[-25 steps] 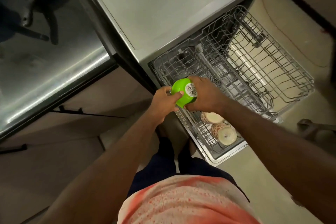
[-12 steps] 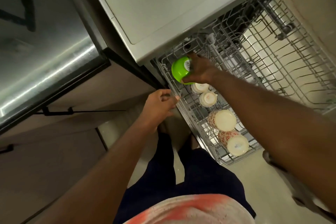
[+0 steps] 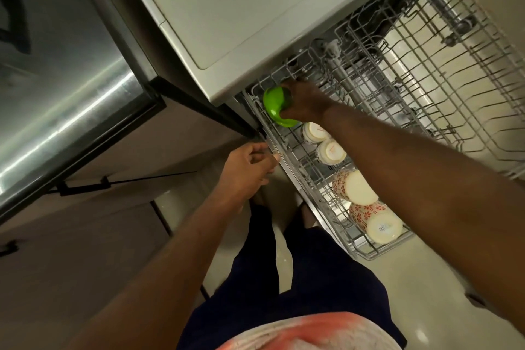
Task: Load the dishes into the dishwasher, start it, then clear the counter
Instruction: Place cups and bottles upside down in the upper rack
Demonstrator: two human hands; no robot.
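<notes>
Green cup at far left corner of dishwasher rack, clamped in curled fingers of right hand. Long axis tilted, rim toward the white cups next in the row. Left hand beside the rack rail, fingers loosely curled, holding nothing. Probably needs only lowering, rim down, by the right.

Green cup; 2 red-flowered cream mugs; grey rack

The right hand hides part of the green cup; the rack runs off-frame.
</notes>
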